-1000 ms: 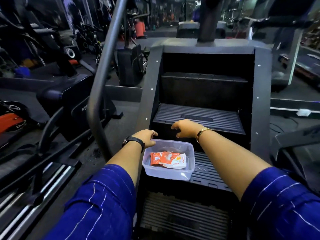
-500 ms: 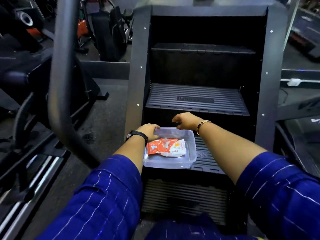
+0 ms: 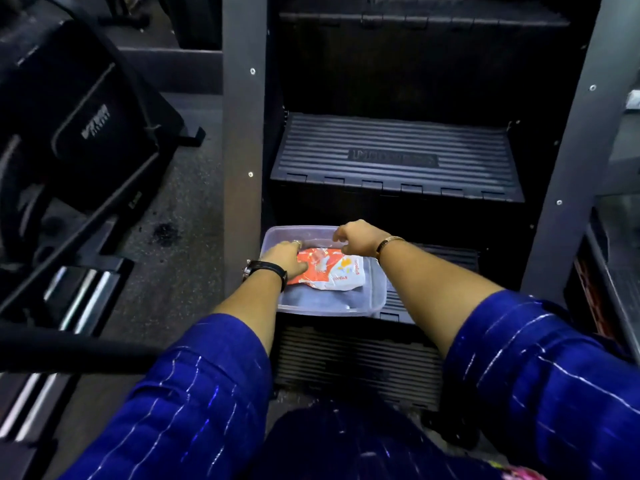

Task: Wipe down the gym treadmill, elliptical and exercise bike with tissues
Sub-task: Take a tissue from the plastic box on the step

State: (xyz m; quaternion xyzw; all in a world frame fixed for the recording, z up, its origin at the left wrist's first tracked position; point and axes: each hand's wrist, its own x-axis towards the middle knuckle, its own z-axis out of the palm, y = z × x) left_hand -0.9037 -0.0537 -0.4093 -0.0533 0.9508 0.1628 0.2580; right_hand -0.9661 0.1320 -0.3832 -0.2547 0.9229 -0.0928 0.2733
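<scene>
With the orange-and-white plastic tissue packet [image 3: 334, 273] lying in the clear rectangular plastic tub [image 3: 322, 304] on the black ribbed step [image 3: 446, 259], the left hand [image 3: 282, 259], fingers laid flat on its left end, should pin it while the right hand [image 3: 358, 237], fingers curled at its far edge, grip unclear, draws a tissue.

Single head-worn wide-angle view. Faces forward, pitched steeply down onto ribbed machine steps [image 3: 394, 157]. Close in: left hand [image 3: 282, 259] and right hand [image 3: 358, 237] near mid-frame, above clear tub [image 3: 329, 306]. Lower edge filled by blue sleeves [image 3: 194, 393]. Left margin taken up by a neighbouring machine [image 3: 86, 126].
</scene>
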